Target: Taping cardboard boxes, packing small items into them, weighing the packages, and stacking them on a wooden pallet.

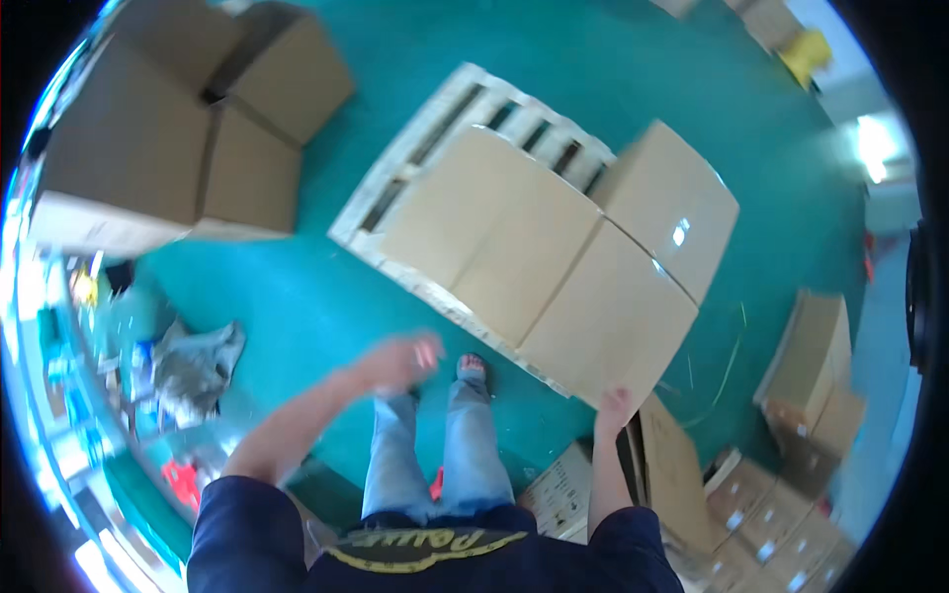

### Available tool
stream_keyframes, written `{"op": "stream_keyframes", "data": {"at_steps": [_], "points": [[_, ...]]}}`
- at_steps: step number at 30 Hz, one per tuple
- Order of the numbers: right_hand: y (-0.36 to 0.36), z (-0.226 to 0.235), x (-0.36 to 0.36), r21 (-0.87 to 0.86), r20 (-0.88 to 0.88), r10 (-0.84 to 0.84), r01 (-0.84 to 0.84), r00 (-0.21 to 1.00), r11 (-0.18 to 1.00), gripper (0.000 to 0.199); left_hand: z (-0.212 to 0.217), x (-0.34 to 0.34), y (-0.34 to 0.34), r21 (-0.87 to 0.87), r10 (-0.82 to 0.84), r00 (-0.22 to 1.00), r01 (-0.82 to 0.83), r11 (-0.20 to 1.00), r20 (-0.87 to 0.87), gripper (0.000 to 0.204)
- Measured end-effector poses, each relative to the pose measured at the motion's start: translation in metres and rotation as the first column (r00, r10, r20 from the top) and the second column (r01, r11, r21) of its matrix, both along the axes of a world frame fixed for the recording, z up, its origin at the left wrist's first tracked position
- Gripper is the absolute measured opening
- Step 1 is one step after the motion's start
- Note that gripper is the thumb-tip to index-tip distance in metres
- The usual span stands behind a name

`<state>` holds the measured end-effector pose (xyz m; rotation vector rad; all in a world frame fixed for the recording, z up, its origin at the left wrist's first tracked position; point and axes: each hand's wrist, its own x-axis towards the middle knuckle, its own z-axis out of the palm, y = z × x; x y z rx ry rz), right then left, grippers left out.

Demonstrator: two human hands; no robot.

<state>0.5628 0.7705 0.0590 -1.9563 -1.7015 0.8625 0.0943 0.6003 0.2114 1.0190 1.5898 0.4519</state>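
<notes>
A large brown cardboard box [554, 267] with its flaps spread lies over a pale wooden pallet [425, 128] on the green floor. My right hand [613, 405] grips the box's near corner edge. My left hand [400, 361] hangs in the air to the left of the box, blurred, fingers apart, touching nothing. My legs in light jeans [445, 455] stand just in front of the pallet.
A stack of big cardboard boxes [188, 128] stands at the far left. More flat and folded cartons [811, 376] lie at the right and lower right. A crumpled grey sheet [193, 361] and clutter sit along the left edge. A yellow thing [806, 54] lies at the top right.
</notes>
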Motion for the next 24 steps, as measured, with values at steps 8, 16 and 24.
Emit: {"op": "stream_keyframes", "data": {"at_steps": [8,16,24], "points": [[-0.129,0.238,-0.206,-0.365,-0.826,0.526,-0.903,0.203,-0.225,0.032,0.153,0.113,-0.271,-0.278,0.420,0.795,-0.325,0.904,0.437,0.068],[-0.310,0.309,-0.274,-0.249,-0.663,0.676,-0.758,-0.321,-0.603,0.042,0.071,0.183,-0.477,-0.786,0.961,-0.047,-0.587,0.195,0.273,0.062],[-0.401,0.304,-0.223,-0.214,-0.293,0.924,-0.926,-0.244,-0.312,0.043,0.050,0.297,-0.704,-0.885,0.827,-0.465,-0.459,0.078,0.315,0.036]]}}
